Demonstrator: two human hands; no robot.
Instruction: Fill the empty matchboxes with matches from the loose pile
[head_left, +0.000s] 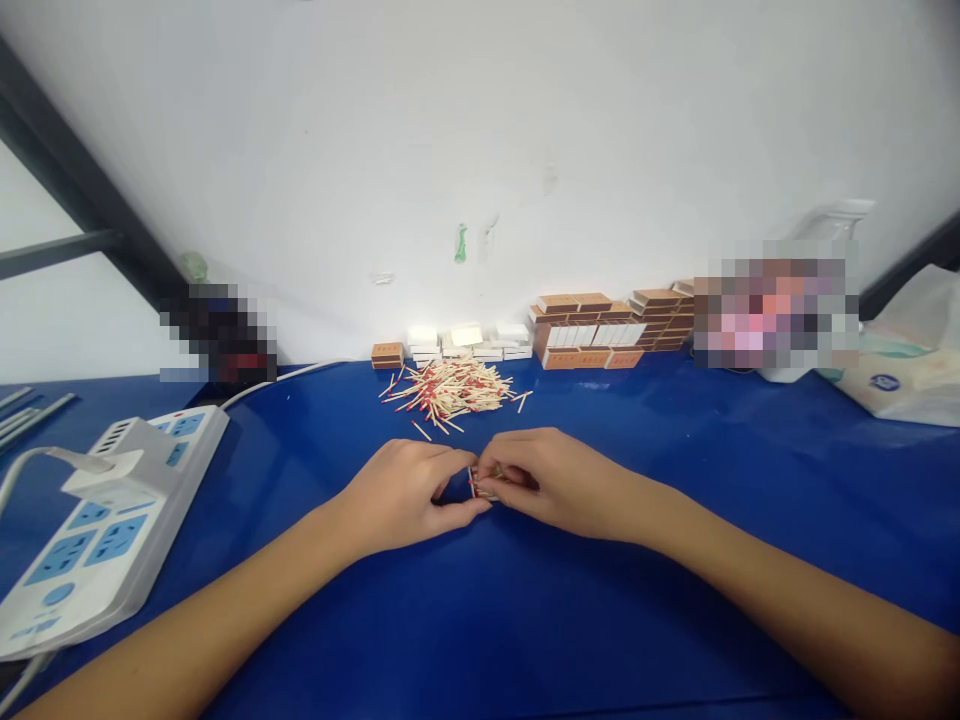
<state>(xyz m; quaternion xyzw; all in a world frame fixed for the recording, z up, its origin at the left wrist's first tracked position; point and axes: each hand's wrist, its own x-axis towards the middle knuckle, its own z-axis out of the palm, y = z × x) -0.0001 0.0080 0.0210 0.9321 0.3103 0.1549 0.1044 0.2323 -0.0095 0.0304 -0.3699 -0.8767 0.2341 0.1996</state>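
My left hand and my right hand meet at the middle of the blue table, fingers curled. Between them they pinch a small bundle of red-tipped matches, mostly hidden by the fingers; whether a box tray lies under them I cannot tell. Just behind the hands lies a loose heap of matches. Against the wall stand white inner trays and stacked brown matchboxes.
A white power strip with blue sockets and a plugged adapter lies at the left. A single brown box sits by the trays. A plastic bag rests at the far right. Dark metal bars cross the upper left.
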